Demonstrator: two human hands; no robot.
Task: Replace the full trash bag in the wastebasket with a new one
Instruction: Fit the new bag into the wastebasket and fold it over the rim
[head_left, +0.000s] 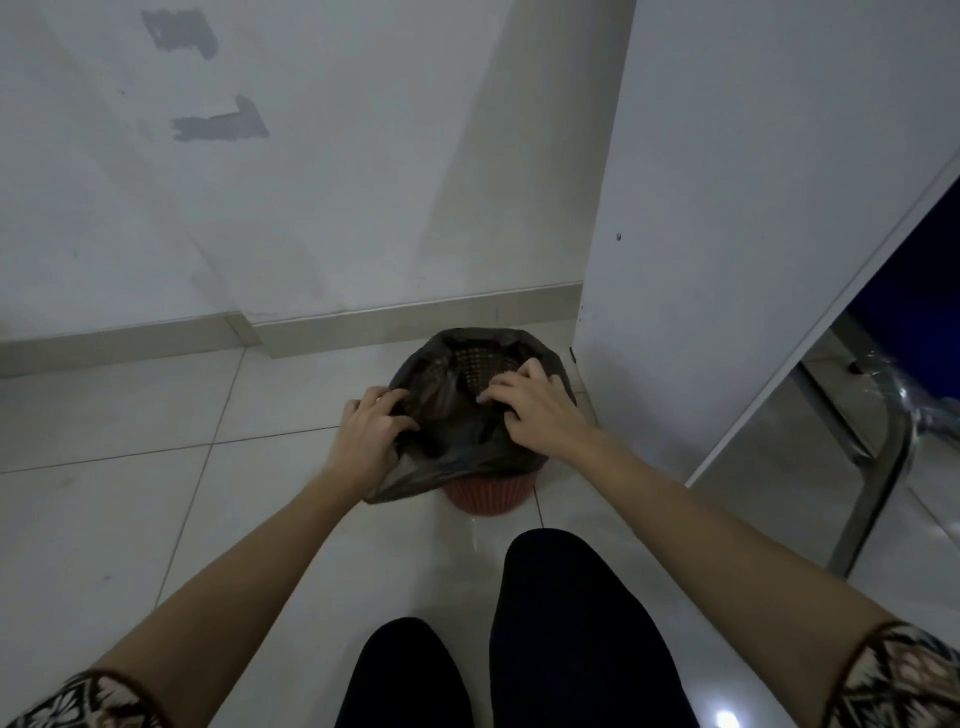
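A small reddish ribbed wastebasket (488, 496) stands on the floor near the wall. A thin black trash bag (452, 447) lines it and is folded over the rim; the basket's lattice wall shows through the bag's far inside. My left hand (366, 436) grips the bag's edge at the basket's left rim, fingers curled into the plastic. My right hand (535, 410) lies on the right rim, fingers bent down onto the bag's inside edge. A loose corner of the bag hangs over the front left of the basket.
A white cabinet panel (727, 234) stands right of the basket, almost touching it. A chrome chair leg (878, 467) is farther right. The white wall with a skirting board (363, 325) runs behind. My knees in dark trousers (566, 623) are just in front on the tiled floor.
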